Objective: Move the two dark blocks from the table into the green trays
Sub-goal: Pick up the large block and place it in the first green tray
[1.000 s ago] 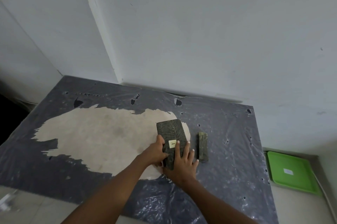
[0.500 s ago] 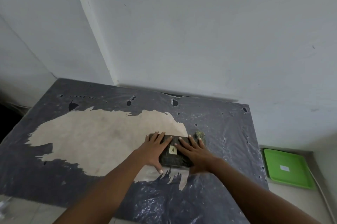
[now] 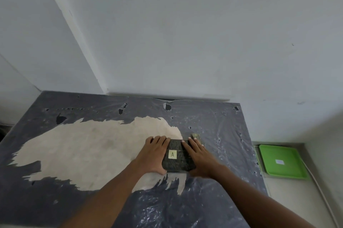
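A large dark block (image 3: 177,163) with a yellow label marked "A" lies flat on the table (image 3: 92,200). My left hand (image 3: 154,153) presses against its left side, thumb at its near corner. My right hand (image 3: 199,155) lies over its right side, fingers spread across the top. Both hands clasp the block between them. A smaller dark block (image 3: 196,136) sits just behind my right fingers, mostly hidden. A green tray (image 3: 282,172) with a small white label lies on the floor to the right of the table.
The table is covered in torn dark plastic with a large bare beige patch (image 3: 92,150). White walls meet in a corner behind it. The table's right edge (image 3: 254,153) drops off towards the tray.
The big block went from tilted up on its end to lying flat. My hands spread to either side of it. The view has shifted slightly.
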